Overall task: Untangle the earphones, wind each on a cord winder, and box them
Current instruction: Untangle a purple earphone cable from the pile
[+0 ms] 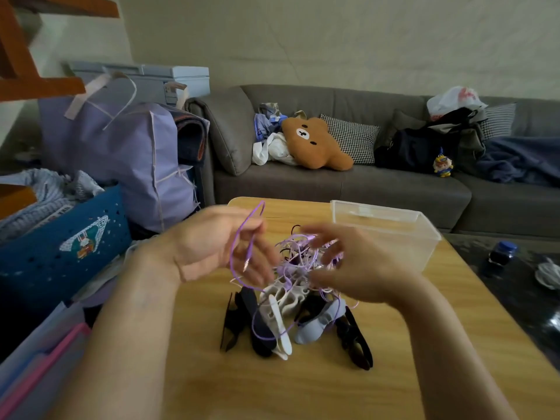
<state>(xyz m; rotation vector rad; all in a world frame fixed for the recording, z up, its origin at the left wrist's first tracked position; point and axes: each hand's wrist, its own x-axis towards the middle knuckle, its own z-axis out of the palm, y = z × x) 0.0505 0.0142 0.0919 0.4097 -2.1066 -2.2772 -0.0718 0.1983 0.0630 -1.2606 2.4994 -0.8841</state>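
Earphones [298, 262] lie knotted in one heap on the table [303, 389], winders [283, 301] beneath, none wound. My left hand [218, 247] appears to pinch a purple cord loop [242, 237], though blur obscures the fingertips. My right hand [357, 265] hovers spread over the heap. Clear box [391, 234] stands just beyond, nothing boxed yet.

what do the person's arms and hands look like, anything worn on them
Both forearms are bare right down to the bottom edge of the picture: no sleeves show. The left hand and the right hand wear no gloves, and no watch, bracelet or ring can be seen. The fingers are motion-blurred, so a thin ring could be missed.
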